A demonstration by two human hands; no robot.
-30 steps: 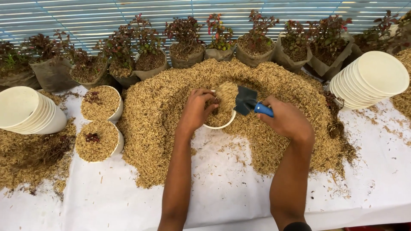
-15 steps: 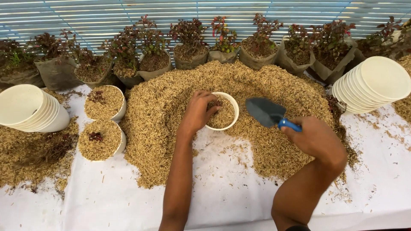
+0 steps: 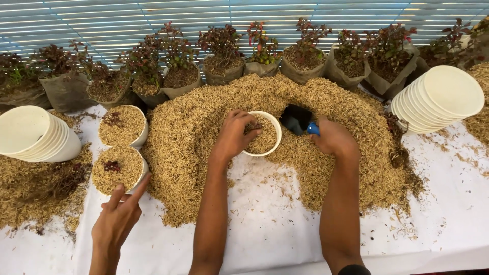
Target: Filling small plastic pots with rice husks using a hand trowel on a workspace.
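White pot (image 3: 264, 133) sits tilted in the husk heap (image 3: 204, 132) near the middle of the surface (image 3: 285, 234), toward its far edge. The pot is round and plain white with a thin rim, filled almost to the top with tan husk, and a small dark red sprig shows at its left side. Left hand (image 3: 233, 136) is on the pot's left rim, thumb and fingers curled over the edge and pressing into the fill; fingers are closed on the rim. Right hand (image 3: 333, 138) grips the blue handle of a trowel (image 3: 298, 119), fingers wrapped tight around it; the dark blade lies just right of the pot, dug into the heap. The heap forms a broad arc around both hands, open toward the near edge, with loose husk scattered on the white cover. Two filled pots (image 3: 122, 147) stand at the heap's left end, each with a red sprig. A second person's hand (image 3: 118, 216) reaches in from the near left corner, index finger touching the nearer filled pot. One stack of empty pots (image 3: 35, 133) lies on its side at the left edge and another stack (image 3: 440, 99) at the right edge. Bagged seedlings (image 3: 224, 56) with red-green leaves line the far edge.
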